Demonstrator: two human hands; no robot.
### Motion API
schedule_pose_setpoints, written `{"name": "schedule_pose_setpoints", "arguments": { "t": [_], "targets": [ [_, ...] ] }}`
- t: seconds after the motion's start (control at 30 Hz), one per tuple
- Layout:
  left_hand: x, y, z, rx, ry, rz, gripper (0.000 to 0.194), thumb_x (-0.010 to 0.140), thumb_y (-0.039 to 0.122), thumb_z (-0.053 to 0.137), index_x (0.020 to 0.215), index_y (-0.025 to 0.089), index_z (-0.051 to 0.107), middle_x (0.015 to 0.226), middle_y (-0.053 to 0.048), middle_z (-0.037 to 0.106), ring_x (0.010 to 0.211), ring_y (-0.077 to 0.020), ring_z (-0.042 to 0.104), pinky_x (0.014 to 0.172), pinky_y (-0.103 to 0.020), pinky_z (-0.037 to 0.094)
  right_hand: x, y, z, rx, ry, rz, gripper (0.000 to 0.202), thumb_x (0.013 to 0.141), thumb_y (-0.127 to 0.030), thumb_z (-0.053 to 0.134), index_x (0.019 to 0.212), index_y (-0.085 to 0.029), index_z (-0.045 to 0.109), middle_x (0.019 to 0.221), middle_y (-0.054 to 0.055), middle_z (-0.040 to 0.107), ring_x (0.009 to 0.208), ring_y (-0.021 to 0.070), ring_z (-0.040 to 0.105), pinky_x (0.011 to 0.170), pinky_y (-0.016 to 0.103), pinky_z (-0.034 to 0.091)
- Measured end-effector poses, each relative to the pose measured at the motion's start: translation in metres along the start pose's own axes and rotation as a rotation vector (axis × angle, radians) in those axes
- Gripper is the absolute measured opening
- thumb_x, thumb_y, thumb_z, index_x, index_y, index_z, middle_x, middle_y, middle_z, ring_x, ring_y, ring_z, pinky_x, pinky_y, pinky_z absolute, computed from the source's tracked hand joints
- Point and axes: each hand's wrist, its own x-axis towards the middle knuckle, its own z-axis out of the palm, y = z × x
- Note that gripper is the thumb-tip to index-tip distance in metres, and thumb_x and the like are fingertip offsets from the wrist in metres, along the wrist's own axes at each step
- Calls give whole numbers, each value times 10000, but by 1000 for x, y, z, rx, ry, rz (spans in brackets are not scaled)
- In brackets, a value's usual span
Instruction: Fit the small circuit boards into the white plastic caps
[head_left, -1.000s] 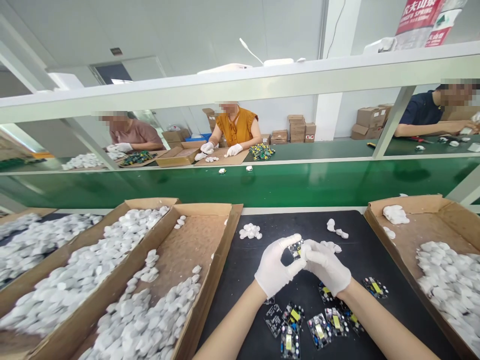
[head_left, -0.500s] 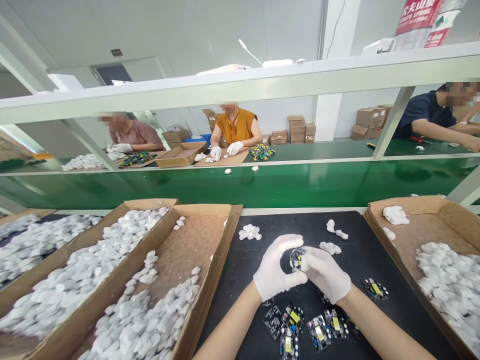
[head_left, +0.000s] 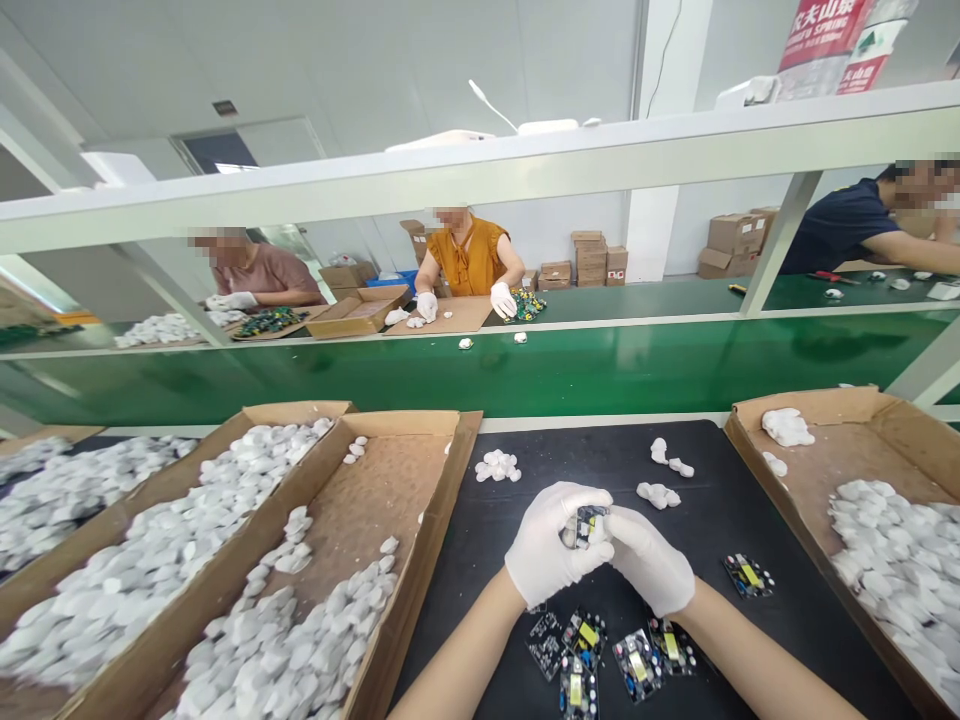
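Left tray: a shallow brown cardboard tray (head_left: 367,490) carried heaped white, rounded, soft-looking pieces (head_left: 315,620).
Left hand: your left hand (head_left: 551,540), in a white fabric glove, was curled around a small dark circuit board with a yellow component (head_left: 585,525), fingers above and thumb below.
Held board: it sat between your two hands, raised over the black flat mat (head_left: 705,470); by its look it was light, stiff and fragile, and its raised parts could probably have bent under pressure.
Grip points: opposite edges, clear of the components, appeared the safest hold for you; smooth glove fabric might have allowed slipping.
Loose boards: several similar dark boards with yellow blocks (head_left: 637,663) lay below your hands.
Right hand: your right hand (head_left: 651,560), likewise gloved, gripped the board's right side; its fingertips partly hid the contact.
Single board: one dark board with a yellow block (head_left: 748,576) lay apart, farther right.
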Motion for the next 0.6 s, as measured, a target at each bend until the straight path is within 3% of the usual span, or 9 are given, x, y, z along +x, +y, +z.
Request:
{"name": "schedule_pose_setpoints", "arguments": {
  "t": [0.17, 0.33, 0.5, 0.6],
  "targets": [
    [0, -5, 3, -28, -54, 1, 409, 632, 358, 729, 1004, 225, 621, 969, -64, 673, 913, -236, 607, 838, -389, 473, 2, -3, -2, -239, 84, 38, 246, 726, -358, 602, 627, -136, 570, 616, 3, 524, 646, 152, 455, 667, 299, 373],
    [1, -1, 3, -18, -102, -41, 446, 622, 308, 736, 1042, 236, 606, 1060, -70, 653, 968, -241, 595, 889, -396, 450, 0, -5, -6, -361, 112, 35, 264, 740, -366, 571, 594, -149, 533, 581, -11, 483, 626, 147, 430, 655, 294, 364],
    [0, 0, 2, 69, -49, 33, 405, 649, 304, 709, 1033, 231, 605, 1053, -74, 660, 969, -229, 600, 862, -372, 474, -2, -3, -7, -407, 105, -37, 295, 817, -340, 443, 581, -169, 493, 651, 11, 494, 676, 161, 440, 687, 304, 369],
    [0, -2, 3, 151, -17, 89, 382, 641, 290, 699, 1011, 242, 615, 1028, -62, 677, 934, -216, 623, 878, -370, 475, -1, -9, 0, -501, 91, -23, 205, 799, -294, 461, 647, -171, 521, 706, 16, 515, 715, 169, 446, 685, 297, 364]
  ]
}}
